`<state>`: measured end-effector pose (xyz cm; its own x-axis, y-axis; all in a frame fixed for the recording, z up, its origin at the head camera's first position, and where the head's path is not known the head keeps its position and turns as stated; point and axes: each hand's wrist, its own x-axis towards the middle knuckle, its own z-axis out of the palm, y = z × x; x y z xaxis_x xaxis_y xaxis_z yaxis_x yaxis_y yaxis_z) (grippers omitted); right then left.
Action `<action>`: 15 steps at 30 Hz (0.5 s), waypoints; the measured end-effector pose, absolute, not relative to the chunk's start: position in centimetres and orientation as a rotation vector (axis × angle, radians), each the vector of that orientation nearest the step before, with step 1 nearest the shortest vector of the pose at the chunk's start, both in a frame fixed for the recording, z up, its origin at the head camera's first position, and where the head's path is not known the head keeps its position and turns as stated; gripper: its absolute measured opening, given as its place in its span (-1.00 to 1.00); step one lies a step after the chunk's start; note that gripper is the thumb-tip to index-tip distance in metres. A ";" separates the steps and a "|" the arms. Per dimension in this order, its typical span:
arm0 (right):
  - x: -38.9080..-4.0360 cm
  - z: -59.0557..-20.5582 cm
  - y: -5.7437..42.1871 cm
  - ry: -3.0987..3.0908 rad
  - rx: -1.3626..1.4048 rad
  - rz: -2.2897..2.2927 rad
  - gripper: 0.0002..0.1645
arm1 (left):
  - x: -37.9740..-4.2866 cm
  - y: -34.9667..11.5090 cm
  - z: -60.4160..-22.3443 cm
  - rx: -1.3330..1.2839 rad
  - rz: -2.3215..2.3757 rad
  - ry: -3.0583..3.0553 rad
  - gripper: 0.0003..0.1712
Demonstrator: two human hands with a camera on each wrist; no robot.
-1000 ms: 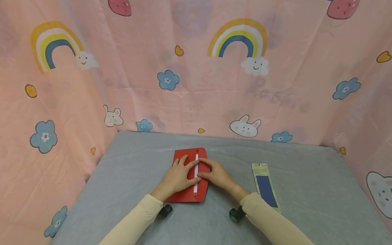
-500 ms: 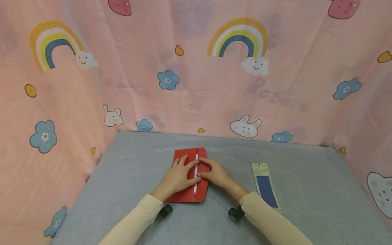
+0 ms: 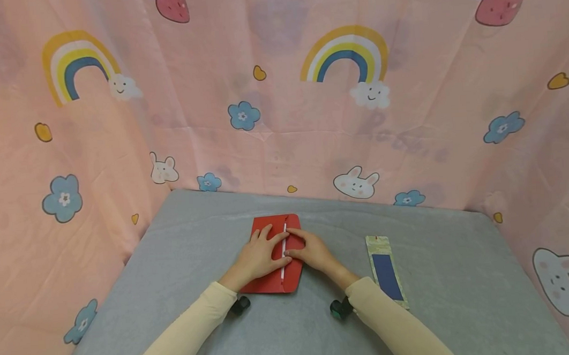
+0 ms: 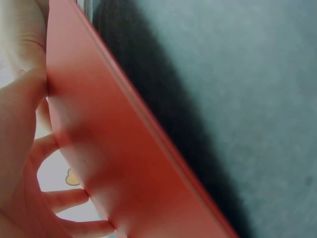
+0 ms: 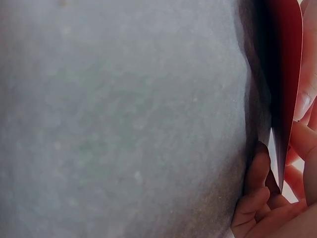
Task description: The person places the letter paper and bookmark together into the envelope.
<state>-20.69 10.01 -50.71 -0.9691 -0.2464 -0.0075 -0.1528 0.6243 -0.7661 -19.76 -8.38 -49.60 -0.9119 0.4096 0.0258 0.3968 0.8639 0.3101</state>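
Observation:
A red envelope (image 3: 269, 283) lies on the grey cloth, its flap (image 3: 293, 276) unfolded to the right. A thin sliver of white paper or card (image 3: 282, 275) shows along the envelope's mouth. My left hand (image 3: 257, 256) rests on the envelope's body with fingers spread, its thumb and index reaching the mouth. From the right, my right hand (image 3: 316, 252) reaches over the flap, with thumb and index tips touching the white edge. Its other fingers (image 5: 257, 171) are bent low beside the cloth in the right wrist view. The rest of the white piece is hidden inside the envelope.
A green patterned strip with a dark blue panel (image 3: 387, 276) lies to the right, partly behind the right sleeve. Dark wrist cameras (image 3: 341, 308) sit under both forearms. A pink printed curtain (image 3: 307, 155) hangs around the table (image 3: 444, 276).
The white strip showing at the envelope's mouth has narrowed as my right fingertips shift slightly left. My left hand and the envelope stay in place.

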 end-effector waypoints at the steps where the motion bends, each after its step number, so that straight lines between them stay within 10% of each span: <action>1: -20.7 -50.7 10.0 2.731 -0.337 -1.271 -0.28 | -19.8 -8.4 -49.6 0.651 0.488 2.995 -0.23; 15: -20.7 -50.7 10.1 2.722 -0.347 -1.330 -0.37 | -19.8 -8.4 -49.7 0.640 0.501 2.999 -0.25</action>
